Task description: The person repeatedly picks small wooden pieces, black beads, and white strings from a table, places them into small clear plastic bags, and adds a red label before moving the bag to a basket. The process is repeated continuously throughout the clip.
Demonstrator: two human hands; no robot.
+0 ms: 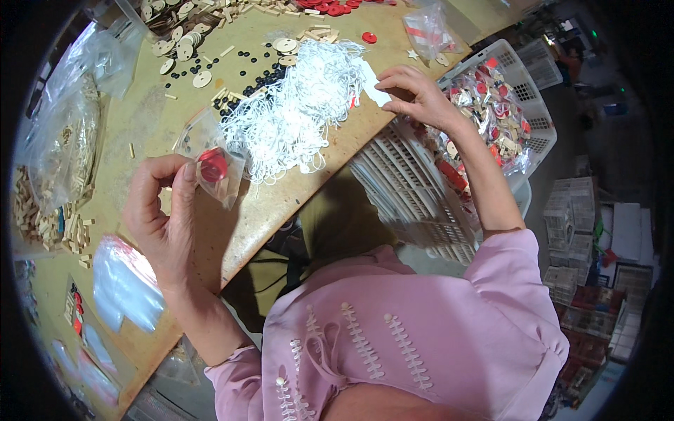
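Note:
Between the thumb and fingers of my left hand [165, 210] is a small clear plastic bag [228, 184] with a red disc [213, 165] showing inside. The bag hangs just above the table, left of a big tangled heap of white elastic cord loops [295, 105]. My right hand [421, 98] is at the heap's right side, thumb and fingertips at the edge of a white card [369, 83], which they seem to pinch. Small black beads [256, 74] lie scattered along the heap's left edge.
Round wooden discs [186, 48] and red discs [326, 7] lie at the far side. Small wooden sticks [49, 217] and flat clear bags [126, 281] are on the left. To the right, a white plastic crate [540, 130] holds many filled bags. The table's near edge runs diagonally before me.

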